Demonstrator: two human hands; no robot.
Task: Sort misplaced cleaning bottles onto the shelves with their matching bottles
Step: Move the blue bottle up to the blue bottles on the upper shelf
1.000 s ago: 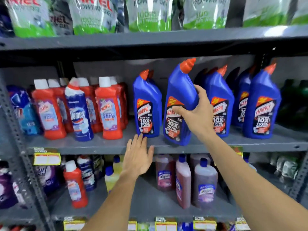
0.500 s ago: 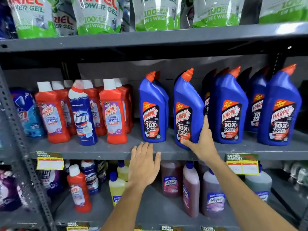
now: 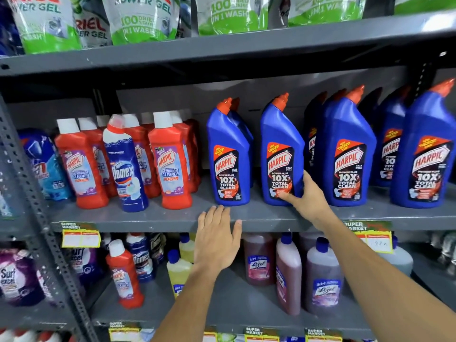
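Note:
A blue Harpic bottle [image 3: 281,154] with an orange cap stands upright on the middle shelf [image 3: 158,215] among other blue Harpic bottles [image 3: 229,156]. My right hand [image 3: 304,196] wraps its lower right side, thumb under the label. My left hand [image 3: 217,240] lies flat with fingers spread over the shelf's front edge, holding nothing. A blue Domex bottle [image 3: 125,166] stands among red Harpic bathroom cleaner bottles [image 3: 170,164] on the left. A red Harpic bottle [image 3: 124,272] stands on the lower shelf beside Domex bottles [image 3: 142,255].
Ariel gel pouches [image 3: 138,18] fill the top shelf. On the lower shelf stand yellow bottles [image 3: 179,270] and purple Lizol bottles [image 3: 323,280]. Price tags [image 3: 80,236] hang on the shelf edges. A grey perforated upright [image 3: 32,193] runs down the left.
My right hand has set the blue Harpic bottle down from a raised tilt onto the shelf and slid to its base. My left hand stayed at the shelf edge.

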